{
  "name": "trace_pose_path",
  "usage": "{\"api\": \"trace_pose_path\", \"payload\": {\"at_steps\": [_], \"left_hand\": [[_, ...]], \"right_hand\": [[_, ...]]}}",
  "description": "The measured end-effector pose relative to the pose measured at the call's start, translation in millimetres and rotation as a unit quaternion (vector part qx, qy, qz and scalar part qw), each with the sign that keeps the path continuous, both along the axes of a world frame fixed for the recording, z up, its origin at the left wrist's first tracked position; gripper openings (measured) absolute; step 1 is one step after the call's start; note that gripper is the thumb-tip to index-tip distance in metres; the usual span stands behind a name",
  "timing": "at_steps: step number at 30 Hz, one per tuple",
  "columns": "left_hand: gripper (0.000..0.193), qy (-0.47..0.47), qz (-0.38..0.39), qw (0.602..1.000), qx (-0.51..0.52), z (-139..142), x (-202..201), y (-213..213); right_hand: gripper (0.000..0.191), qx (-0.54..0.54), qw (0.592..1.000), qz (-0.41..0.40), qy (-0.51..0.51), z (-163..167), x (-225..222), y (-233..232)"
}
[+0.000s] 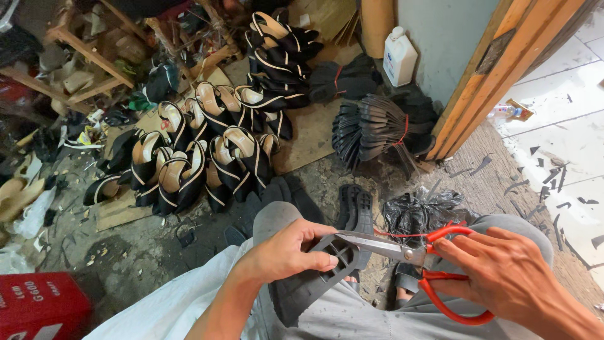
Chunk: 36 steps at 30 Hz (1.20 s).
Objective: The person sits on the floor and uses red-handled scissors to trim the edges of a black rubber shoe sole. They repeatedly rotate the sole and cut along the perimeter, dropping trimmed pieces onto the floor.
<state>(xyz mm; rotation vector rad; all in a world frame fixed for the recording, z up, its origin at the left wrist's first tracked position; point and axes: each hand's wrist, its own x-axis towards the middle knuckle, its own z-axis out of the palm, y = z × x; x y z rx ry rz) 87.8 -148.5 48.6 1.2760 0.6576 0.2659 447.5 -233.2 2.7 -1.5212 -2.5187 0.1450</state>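
Black rubber sole [314, 277] lies on the person's lap, left hand [283, 252] clamped over its upper edge. Red-handled scissors [415, 258], gripped shut-fisted by the right hand [503, 271], bite at the heel. Risk: left fingertips [327, 259] sit just beside the blades; a slip would nick them.

Red box [38, 305] cut off at corner, sole [314, 277] partly hidden, perhaps rubber

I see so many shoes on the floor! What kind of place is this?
Probably a small shoemaking workshop: rows of unfinished black-and-tan heeled shoes, tied bundles of black soles, and a black rubber sole being cut with red-handled scissors.
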Motion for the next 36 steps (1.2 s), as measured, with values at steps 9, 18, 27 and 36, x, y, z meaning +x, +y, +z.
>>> {"api": "trace_pose_path", "payload": {"at_steps": [9,18,27,36], "left_hand": [[0.033,-0.002,0.059,0.998,0.009,0,0,-4],[0.033,-0.015,0.137,0.99,0.012,3,12,-19],[0.036,-0.01,0.084,0.996,0.017,4,4,-14],[0.038,-0.012,0.069,0.997,0.036,8,1,-17]], "right_hand": [[0.061,-0.031,0.996,-0.087,-0.02,5,0,0],[0.059,0.056,0.994,-0.082,0.04,5,-24,-13],[0.063,-0.014,0.997,-0.077,0.016,4,-15,-5],[0.061,-0.024,0.997,-0.073,0.004,5,-17,-2]]}}
